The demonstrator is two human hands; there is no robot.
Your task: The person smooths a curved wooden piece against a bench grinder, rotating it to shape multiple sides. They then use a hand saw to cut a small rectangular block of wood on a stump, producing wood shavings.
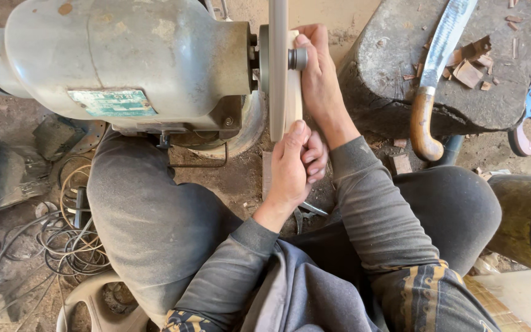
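A pale flat wooden piece [294,92] is pressed edge-on against the spinning disc [277,67] of a grey motor grinder [124,61]. My left hand [293,166] grips the near end of the wooden piece, thumb up along it. My right hand [318,77] holds the far end, fingers curled over the top beside the disc's shaft nut. Both forearms wear grey dusty sleeves. My knees sit either side of the machine.
A dark stone block [394,55] at the right carries a large knife with a curved wooden handle [428,92] and wood chips. Coiled wires [72,240] lie on the dirt floor at left. A dark cylinder [530,215] stands at the right edge.
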